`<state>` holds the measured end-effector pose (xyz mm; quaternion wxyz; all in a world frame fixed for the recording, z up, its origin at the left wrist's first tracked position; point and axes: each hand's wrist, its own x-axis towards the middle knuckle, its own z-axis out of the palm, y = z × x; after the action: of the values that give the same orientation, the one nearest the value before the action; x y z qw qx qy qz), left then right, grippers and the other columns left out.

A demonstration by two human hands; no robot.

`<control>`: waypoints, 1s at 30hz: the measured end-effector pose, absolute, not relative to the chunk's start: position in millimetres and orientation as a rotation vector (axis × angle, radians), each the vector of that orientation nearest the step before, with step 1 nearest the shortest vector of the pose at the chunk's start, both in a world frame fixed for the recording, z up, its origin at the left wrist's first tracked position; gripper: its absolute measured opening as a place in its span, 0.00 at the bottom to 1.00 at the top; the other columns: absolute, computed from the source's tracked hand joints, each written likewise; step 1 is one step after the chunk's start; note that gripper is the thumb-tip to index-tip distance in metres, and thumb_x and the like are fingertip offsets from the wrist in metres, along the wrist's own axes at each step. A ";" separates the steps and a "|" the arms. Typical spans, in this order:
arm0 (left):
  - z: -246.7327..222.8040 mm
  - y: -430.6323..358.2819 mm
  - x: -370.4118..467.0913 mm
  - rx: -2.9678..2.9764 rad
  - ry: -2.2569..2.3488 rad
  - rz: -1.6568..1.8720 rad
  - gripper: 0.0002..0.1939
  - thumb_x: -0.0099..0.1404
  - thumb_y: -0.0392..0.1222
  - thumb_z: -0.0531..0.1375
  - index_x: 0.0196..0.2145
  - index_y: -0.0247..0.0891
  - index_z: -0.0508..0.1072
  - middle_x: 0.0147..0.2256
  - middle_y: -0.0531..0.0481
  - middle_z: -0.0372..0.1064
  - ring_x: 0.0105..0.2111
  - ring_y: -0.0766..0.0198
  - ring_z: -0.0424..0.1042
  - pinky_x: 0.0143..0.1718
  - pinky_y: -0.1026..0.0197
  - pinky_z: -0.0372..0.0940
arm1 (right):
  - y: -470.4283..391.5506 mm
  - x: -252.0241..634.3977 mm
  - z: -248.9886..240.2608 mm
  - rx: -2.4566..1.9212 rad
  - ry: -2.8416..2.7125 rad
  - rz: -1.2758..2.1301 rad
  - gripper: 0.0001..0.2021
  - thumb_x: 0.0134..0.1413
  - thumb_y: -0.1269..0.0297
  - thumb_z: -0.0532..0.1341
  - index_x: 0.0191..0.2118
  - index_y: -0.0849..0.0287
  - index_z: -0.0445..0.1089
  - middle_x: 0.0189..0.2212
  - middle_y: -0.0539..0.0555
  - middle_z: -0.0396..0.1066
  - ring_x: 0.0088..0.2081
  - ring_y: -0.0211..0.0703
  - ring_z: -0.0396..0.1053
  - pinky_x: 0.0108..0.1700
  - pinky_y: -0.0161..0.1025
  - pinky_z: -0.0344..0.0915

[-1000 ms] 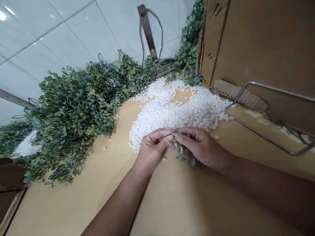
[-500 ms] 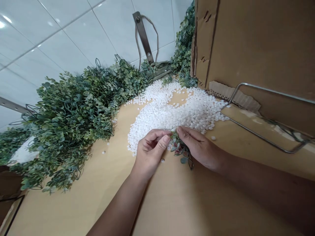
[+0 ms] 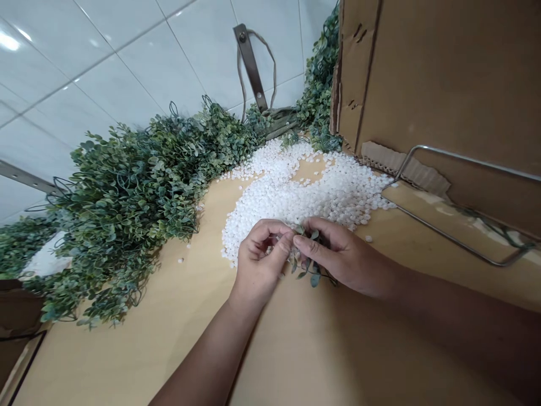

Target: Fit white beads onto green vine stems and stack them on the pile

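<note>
My right hand [image 3: 338,254] is closed on a small leafy sprig [image 3: 314,270], whose leaves hang out below the fingers. My left hand [image 3: 264,256] is pinched, with thumb and forefinger touching the right thumb tip; whatever lies between those fingertips is too small to make out. Just beyond both hands, many small white pieces [image 3: 291,194] are heaped on the tan table [image 3: 177,338]. To the left lies a large pile of green artificial foliage [image 3: 139,192].
A cardboard box [image 3: 443,79] stands at the right, with a bent metal wire frame [image 3: 456,242] before it. A metal strip [image 3: 251,67] with a cord leans near the tiled wall [image 3: 147,67]. More foliage [image 3: 321,84] stands beside the box.
The sprig has turned between my hands, and its leaves now point more to the lower right. My right thumb has moved left to meet my left fingertips. The view has shifted slightly.
</note>
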<state>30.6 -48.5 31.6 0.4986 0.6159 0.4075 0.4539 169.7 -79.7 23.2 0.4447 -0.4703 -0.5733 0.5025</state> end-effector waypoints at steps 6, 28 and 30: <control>33.6 -49.6 31.0 1.428 0.888 1.051 0.08 0.55 0.44 0.62 0.25 0.37 0.69 0.22 0.54 0.65 0.20 0.68 0.66 0.24 0.64 0.64 | -78.8 169.5 27.6 -1.089 -1.296 1.323 0.15 0.58 0.54 0.51 0.28 0.60 0.61 0.24 0.50 0.65 0.29 0.35 0.64 0.31 0.33 0.63; 30.8 -48.8 27.0 1.558 0.980 1.146 0.05 0.56 0.39 0.61 0.24 0.37 0.69 0.22 0.54 0.63 0.25 0.68 0.61 0.30 0.65 0.58 | -79.6 172.5 42.2 -1.255 -1.224 1.309 0.08 0.40 0.63 0.61 0.22 0.62 0.64 0.16 0.45 0.57 0.19 0.28 0.51 0.19 0.29 0.50; 31.2 -49.7 28.2 1.563 0.968 1.142 0.05 0.55 0.39 0.61 0.24 0.37 0.70 0.22 0.54 0.64 0.25 0.69 0.61 0.29 0.65 0.58 | -80.2 173.8 41.9 -1.274 -1.278 1.291 0.09 0.42 0.61 0.60 0.23 0.62 0.64 0.17 0.45 0.56 0.19 0.29 0.51 0.19 0.29 0.49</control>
<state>28.2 -49.7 31.2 0.4694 0.6376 0.3950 0.4659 173.8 -80.2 41.9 0.4451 -0.5142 -0.5159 0.5209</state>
